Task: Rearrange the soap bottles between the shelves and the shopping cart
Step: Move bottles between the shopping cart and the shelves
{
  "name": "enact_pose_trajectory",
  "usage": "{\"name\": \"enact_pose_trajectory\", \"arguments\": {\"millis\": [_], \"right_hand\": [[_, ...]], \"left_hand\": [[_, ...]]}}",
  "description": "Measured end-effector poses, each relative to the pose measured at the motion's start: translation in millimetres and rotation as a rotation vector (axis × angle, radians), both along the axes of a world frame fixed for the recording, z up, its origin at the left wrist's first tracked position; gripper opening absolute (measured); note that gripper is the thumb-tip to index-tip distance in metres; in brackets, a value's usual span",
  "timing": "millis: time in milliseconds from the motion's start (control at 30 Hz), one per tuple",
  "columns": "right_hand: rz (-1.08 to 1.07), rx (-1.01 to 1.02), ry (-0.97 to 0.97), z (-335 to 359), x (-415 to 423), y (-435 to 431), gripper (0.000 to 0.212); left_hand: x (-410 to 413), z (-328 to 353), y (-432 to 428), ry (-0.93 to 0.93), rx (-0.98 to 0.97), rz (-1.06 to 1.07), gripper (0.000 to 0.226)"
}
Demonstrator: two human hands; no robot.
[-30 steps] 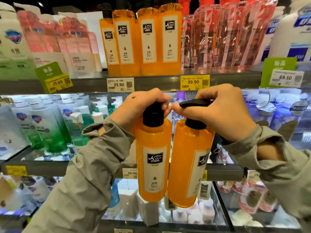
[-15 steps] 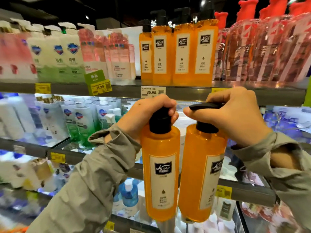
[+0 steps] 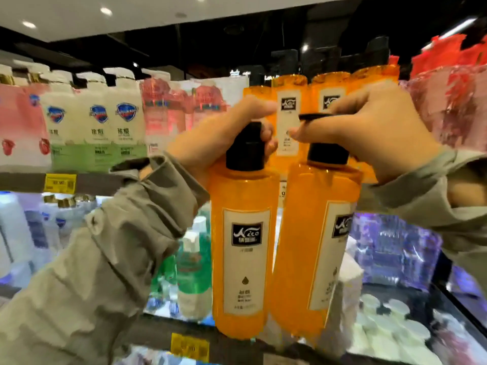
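Before shelves [image 3: 89, 183], left hand [image 3: 224, 135] and right hand [image 3: 376, 133] grip two orange bottles [image 3: 242, 259] [image 3: 311, 246]

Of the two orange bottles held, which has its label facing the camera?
The left bottle, gripped by the left hand: its label faces the camera squarely. The right bottle, in the right hand, is turned aside.

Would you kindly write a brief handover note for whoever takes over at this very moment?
Left grip holds the left bottle by its black pump neck.
Right grip holds the right bottle at its pump.
Both hang side by side in front of the orange row on the upper shelf.
Neither is set down yet; cart not in view.
Left: probably shelve both beside that row.
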State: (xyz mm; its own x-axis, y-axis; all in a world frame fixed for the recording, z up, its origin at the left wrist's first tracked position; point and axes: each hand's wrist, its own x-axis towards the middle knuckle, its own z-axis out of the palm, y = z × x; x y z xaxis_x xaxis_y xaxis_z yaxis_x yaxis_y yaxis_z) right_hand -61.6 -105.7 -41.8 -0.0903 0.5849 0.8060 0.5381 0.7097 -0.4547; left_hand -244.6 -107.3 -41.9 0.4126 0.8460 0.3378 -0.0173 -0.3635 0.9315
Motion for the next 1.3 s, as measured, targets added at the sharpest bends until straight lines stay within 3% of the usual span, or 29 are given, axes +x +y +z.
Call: {"name": "enact_pose_trajectory", "arguments": {"millis": [233,400,500,700,1300], "right_hand": [[-0.111,0.06,-0.014,67,-31,31,0.03],[-0.175,0.04,-0.047,100,-46,49,0.044],[-0.198,0.02,-0.059,105,-50,59,0.037],[-0.182,-0.06,-0.066,109,-51,73,0.036],[-0.207,-0.037,-0.027,146,-50,95,0.028]], "left_hand": [[-7,68,38,-0.016,0.047,-0.01,0.064],[-14,92,62,-0.123,0.024,-0.023,0.043],[-22,95,78,-0.104,0.022,-0.055,0.032],[-28,97,103,-0.138,-0.048,-0.091,0.033],[-31,135,127,-0.227,-0.085,-0.149,0.023]]}}
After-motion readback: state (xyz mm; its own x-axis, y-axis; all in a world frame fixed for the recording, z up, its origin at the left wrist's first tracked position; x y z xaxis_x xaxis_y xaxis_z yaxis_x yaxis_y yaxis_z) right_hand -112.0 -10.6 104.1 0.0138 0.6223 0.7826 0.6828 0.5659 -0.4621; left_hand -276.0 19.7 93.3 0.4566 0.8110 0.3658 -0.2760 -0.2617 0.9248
